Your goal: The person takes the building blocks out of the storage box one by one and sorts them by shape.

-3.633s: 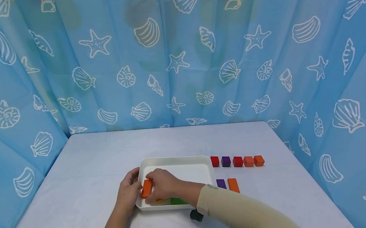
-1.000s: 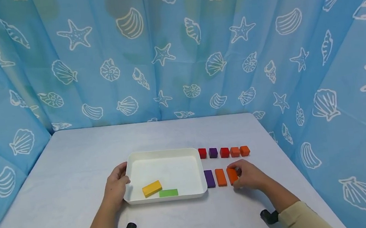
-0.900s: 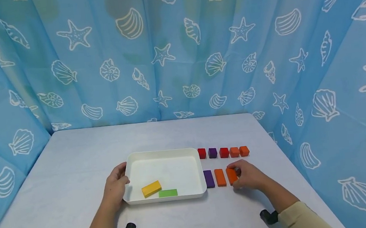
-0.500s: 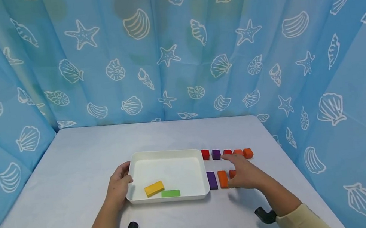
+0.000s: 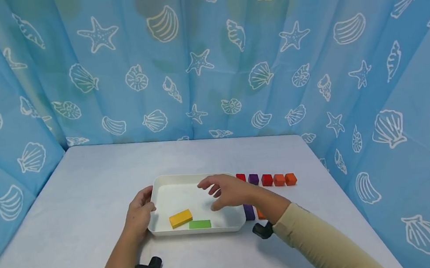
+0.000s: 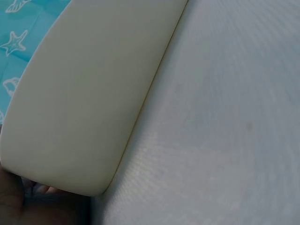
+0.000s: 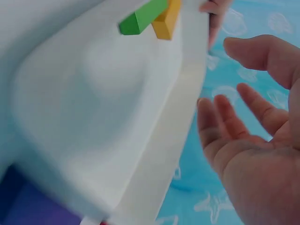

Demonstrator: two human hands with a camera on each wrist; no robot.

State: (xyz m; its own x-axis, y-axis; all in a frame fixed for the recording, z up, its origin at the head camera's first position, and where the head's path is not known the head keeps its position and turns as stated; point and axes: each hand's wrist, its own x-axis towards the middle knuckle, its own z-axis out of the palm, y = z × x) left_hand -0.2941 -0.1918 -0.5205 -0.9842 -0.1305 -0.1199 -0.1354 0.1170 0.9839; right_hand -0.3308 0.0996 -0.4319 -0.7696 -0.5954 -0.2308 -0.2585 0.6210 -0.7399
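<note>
A white tray (image 5: 173, 183) stands on the table with a yellow block (image 5: 181, 218) and a green block (image 5: 199, 224) lying inside it near its front wall. My left hand (image 5: 138, 214) grips the tray's left end, thumb at the rim and fingers outside. Over the tray's right half hovers my right hand (image 5: 227, 191), fingers spread and loosely bent, nothing between them. In the right wrist view, that hand's thumb and fingertips (image 7: 206, 112) stand apart. A purple block (image 5: 249, 212) lies beside the tray's right end; an orange block (image 5: 261, 213) beyond it is partly hidden by my forearm.
Several cubes form a row right of the tray: a red cube (image 5: 241, 177), a purple cube (image 5: 254, 179), another red cube (image 5: 266, 180) and two orange cubes (image 5: 285, 179). A blue shell-patterned curtain (image 5: 207, 64) surrounds the white-covered table (image 5: 96, 174).
My right hand carried an orange block from the tray to the row at the right, let go of it, and moved back left over the tray. The left hand has stayed on the tray.
</note>
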